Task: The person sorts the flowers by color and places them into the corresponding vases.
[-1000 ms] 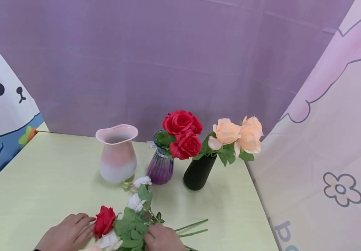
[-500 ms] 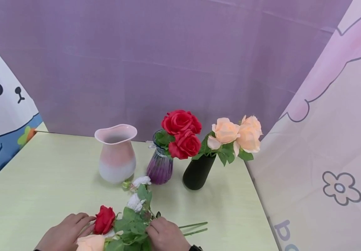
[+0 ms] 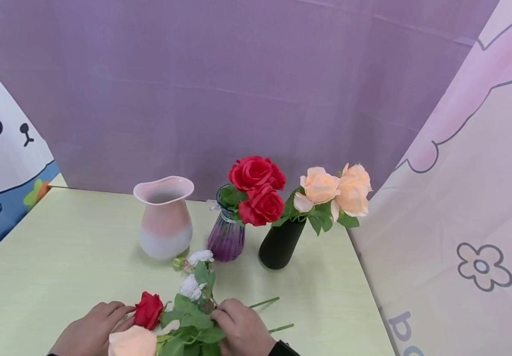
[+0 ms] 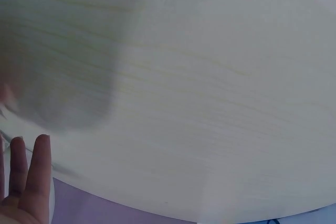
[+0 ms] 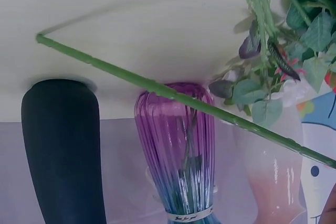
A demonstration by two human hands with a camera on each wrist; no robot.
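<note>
In the head view, my right hand [image 3: 244,326] pinches the green stem of a peach rose [image 3: 132,342], its bloom and leaves [image 3: 189,329] lying over the other flowers. That stem [image 5: 152,86] slants across the right wrist view, its cut end pointing left. My left hand [image 3: 95,329] rests on the table with fingertips right at the red rose [image 3: 148,310]; its fingers [image 4: 38,177] look straight in the left wrist view. White flowers [image 3: 192,288] on leafy stems lie beyond the right hand. Part of the pile is hidden beneath the peach rose.
Behind stand a pink-and-white vase [image 3: 165,222], a purple glass vase [image 3: 226,240] with red roses [image 3: 260,190], and a black vase [image 3: 281,245] with peach roses [image 3: 333,190]. The light table [image 3: 60,247] meets a purple backdrop [image 3: 193,99].
My right hand has shifted slightly right and up. The peach rose has come further into view over the pile, and its stem end has swung upward. The left hand stays put.
</note>
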